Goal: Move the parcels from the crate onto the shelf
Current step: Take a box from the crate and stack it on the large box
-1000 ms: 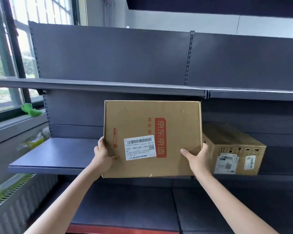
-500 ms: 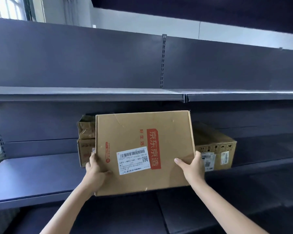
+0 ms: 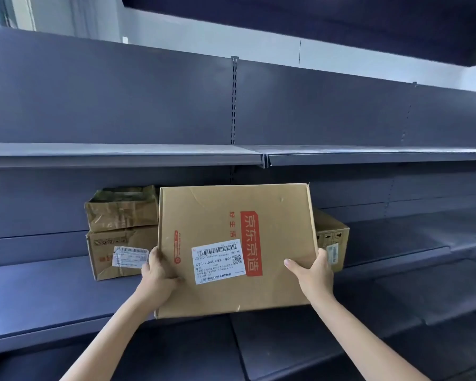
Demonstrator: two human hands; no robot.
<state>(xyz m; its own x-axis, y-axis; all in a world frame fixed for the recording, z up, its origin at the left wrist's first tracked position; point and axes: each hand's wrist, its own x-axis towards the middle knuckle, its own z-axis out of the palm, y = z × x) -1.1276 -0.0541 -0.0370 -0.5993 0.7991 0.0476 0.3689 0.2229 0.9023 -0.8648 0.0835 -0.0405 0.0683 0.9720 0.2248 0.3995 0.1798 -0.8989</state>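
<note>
1 tan parcel (image 3: 231, 229), red logo, white barcode label

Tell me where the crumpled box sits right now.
In the head view, the crumpled box sits left of centre on the middle shelf, stacked on another box, just left of the held parcel.

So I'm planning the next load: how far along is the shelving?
Three parcels already sit on the middle shelf: a crumpled box stacked on a torn box, and another box to the right. In hand: the left hand and right hand hold a flat box before the gap between them. The crate is out of view, so what remains is unknown.
</note>
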